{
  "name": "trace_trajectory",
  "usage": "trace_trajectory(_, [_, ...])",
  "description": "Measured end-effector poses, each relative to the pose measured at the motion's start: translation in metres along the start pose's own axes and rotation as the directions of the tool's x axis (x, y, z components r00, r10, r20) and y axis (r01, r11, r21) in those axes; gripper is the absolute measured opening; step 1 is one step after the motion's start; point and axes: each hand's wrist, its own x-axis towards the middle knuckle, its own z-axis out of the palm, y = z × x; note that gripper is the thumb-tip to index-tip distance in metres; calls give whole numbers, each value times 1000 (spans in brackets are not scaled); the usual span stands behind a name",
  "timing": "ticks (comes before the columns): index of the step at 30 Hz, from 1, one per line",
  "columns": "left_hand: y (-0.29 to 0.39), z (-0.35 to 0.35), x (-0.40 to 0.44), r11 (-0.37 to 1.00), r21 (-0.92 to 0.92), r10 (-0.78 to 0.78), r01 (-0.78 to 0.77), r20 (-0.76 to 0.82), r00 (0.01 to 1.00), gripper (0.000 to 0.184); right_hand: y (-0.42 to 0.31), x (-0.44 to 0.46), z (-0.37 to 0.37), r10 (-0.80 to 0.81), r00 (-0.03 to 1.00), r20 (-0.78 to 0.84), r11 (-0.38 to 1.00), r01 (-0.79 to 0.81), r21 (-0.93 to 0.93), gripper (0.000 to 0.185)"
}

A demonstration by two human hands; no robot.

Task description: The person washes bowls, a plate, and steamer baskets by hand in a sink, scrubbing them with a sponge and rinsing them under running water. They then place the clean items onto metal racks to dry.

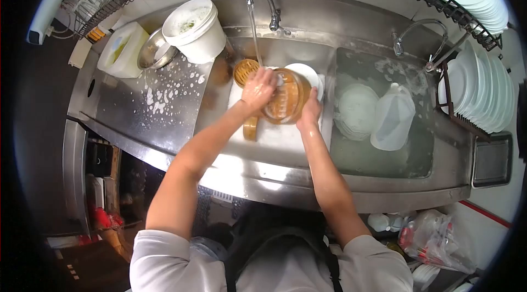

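A round tan basket-like piece [286, 99] with a slatted inside is held over the left sink. My right hand [309, 110] grips its right edge. At its upper left, my left hand [259, 90] lies against the rim with bent fingers; what it pinches there, if anything, is too small to make out. Water runs from the left faucet [262, 4] down beside my left hand. Behind my left hand sits a smaller round slatted piece [245, 71], and a tan curved piece [250, 128] is below it. A white plate [307, 75] shows behind the held piece.
The right sink [357, 164] holds water, stacked pale plates [355, 108] and a translucent jug [394, 119]. On the left counter [170, 108] are a white bucket [195, 28], a metal bowl [157, 50] and a plastic tub [122, 50]. Racked plates [483, 91] stand at right.
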Motion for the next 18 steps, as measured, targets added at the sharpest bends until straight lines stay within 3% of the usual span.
trace_trajectory(1, [-2,2,-3,997,76,-32,27,70,997,29,-9,-1,2,-79,996,27,993,81,-89,51])
trace_trajectory(2, [12,-16,6,979,3,-194,204,323,926,27,-19,0,7,-154,986,63,972,163,-172,52])
trace_trajectory(3, [36,-35,12,924,-21,-302,382,570,764,26,-21,0,8,-216,972,96,940,234,-248,53])
trace_trajectory(4, [55,-47,16,837,8,-352,547,773,528,25,-13,10,6,-315,942,115,857,335,-392,58])
trace_trajectory(5, [58,-27,15,545,-350,-362,762,722,590,25,-11,15,8,-330,940,84,879,338,-335,59])
trace_trajectory(6, [58,10,5,118,-639,-404,760,668,625,25,-7,16,7,-336,940,55,897,337,-286,59])
trace_trajectory(7, [62,31,-5,-329,-774,-464,542,632,621,26,4,14,1,-330,944,20,914,325,-242,60])
trace_trajectory(8, [56,13,17,-763,-528,-386,373,835,392,26,17,15,-3,-413,910,38,846,399,-353,61])
trace_trajectory(11, [16,13,40,-939,-333,-259,89,851,457,26,13,7,-10,-395,915,80,824,391,-409,55])
trace_trajectory(12, [0,13,40,-800,-557,-424,224,788,446,26,-12,10,-15,-362,931,51,765,328,-554,55])
trace_trajectory(13, [-21,13,34,-591,-722,-563,361,689,457,26,-31,18,-21,-288,958,17,947,287,-146,53])
trace_trajectory(14, [-48,-16,35,-231,-840,-716,491,488,499,25,-47,31,-28,-208,978,12,935,195,296,52])
trace_trajectory(16, [-133,-10,33,-235,-909,-856,344,362,370,31,-73,57,-58,-259,945,198,787,88,611,42])
trace_trajectory(17, [-169,-41,35,292,-738,-868,608,63,493,40,-73,60,-63,-177,975,136,819,69,570,41])
trace_trajectory(18, [-196,-64,37,492,-724,-792,484,-141,594,44,-72,64,-63,-101,992,73,844,47,534,39])
